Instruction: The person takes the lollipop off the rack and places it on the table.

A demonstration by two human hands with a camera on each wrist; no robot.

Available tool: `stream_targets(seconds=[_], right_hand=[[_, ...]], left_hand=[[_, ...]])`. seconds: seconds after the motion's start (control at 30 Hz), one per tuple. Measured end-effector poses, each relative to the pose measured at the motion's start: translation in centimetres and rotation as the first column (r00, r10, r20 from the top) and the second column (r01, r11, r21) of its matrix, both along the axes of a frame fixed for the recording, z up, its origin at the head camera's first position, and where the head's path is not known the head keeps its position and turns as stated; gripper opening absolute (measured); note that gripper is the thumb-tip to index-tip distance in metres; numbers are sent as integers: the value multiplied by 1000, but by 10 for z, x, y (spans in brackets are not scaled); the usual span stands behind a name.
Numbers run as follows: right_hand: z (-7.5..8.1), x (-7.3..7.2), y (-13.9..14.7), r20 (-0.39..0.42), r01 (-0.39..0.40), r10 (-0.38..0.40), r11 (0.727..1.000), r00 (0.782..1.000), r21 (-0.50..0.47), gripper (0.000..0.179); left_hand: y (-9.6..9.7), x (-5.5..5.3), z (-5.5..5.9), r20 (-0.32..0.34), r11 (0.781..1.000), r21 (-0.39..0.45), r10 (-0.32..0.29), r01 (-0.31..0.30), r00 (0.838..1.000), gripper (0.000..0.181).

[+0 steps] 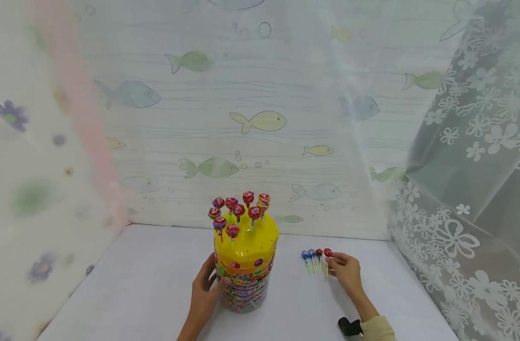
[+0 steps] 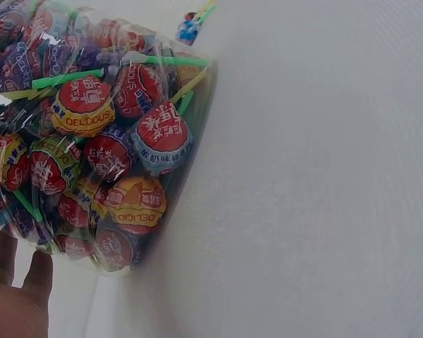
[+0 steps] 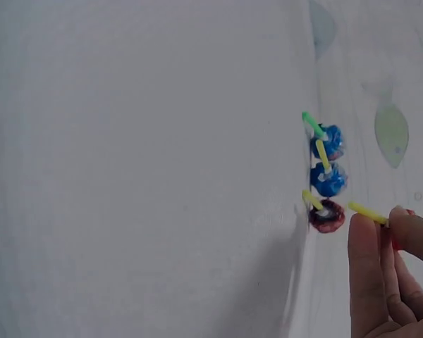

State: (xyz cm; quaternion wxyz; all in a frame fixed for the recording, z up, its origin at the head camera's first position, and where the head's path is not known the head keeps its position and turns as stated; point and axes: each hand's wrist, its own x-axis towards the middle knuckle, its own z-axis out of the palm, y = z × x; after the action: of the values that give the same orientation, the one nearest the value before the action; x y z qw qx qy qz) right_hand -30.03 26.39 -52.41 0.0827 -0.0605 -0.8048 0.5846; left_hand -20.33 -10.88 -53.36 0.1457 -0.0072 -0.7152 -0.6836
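Note:
A clear ribbed jar (image 1: 245, 296) packed with wrapped lollipops stands upright on the white table, under a yellow lid (image 1: 248, 250). Several red-topped lollipops (image 1: 239, 210) stand in the lid by their sticks. My left hand (image 1: 203, 293) holds the jar's left side, thumb at the front and fingers round the back. To the right of the jar, my right hand (image 1: 347, 273) pinches a red lollipop (image 1: 327, 252) with a yellow stick. Beside it two blue lollipops (image 3: 329, 179) and a dark red lollipop (image 3: 328, 217) lie in a row.
A black object (image 1: 349, 327) shows at the right wrist, by the beige sleeve (image 1: 378, 329). Fish-patterned sheeting (image 1: 260, 142) hangs behind the white table (image 1: 157, 279), and a flowered translucent sheet (image 1: 469, 265) borders its right side.

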Motion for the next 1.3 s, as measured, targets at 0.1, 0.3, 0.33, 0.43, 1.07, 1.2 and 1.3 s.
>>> stream_targets(seconds=[0.1, 0.3, 0.33, 0.43, 1.07, 1.2, 1.3], right_hand=[[-2, -4, 4, 33, -7, 6, 1000, 999, 29, 29], [-8, -19, 12, 77, 5, -14, 993, 997, 117, 27], [-9, -22, 13, 81, 5, -16, 991, 997, 136, 27], [-9, -29, 17, 94, -11, -6, 983, 996, 183, 28], [-7, -40, 16, 139, -53, 16, 963, 990, 265, 25], [-5, -39, 15, 171, -68, 19, 956, 985, 287, 32], [0, -36, 13, 207, -93, 27, 944, 978, 317, 38]], left_hand=[[0, 0, 0, 5, 1000, 0, 3, -3, 1000, 74], [1, -1, -2, 10, 1000, 7, 1, -1, 1000, 73], [1, -1, -2, 9, 1000, 7, 1, -1, 1000, 73], [1, -1, -2, 8, 1000, 7, -2, 2, 1000, 73], [1, -1, -3, 17, 1000, 1, 2, -2, 1000, 75], [0, -2, -3, 18, 1000, -1, 3, -3, 1000, 75], [-1, -2, -3, 16, 1000, -4, 4, -4, 1000, 76]])
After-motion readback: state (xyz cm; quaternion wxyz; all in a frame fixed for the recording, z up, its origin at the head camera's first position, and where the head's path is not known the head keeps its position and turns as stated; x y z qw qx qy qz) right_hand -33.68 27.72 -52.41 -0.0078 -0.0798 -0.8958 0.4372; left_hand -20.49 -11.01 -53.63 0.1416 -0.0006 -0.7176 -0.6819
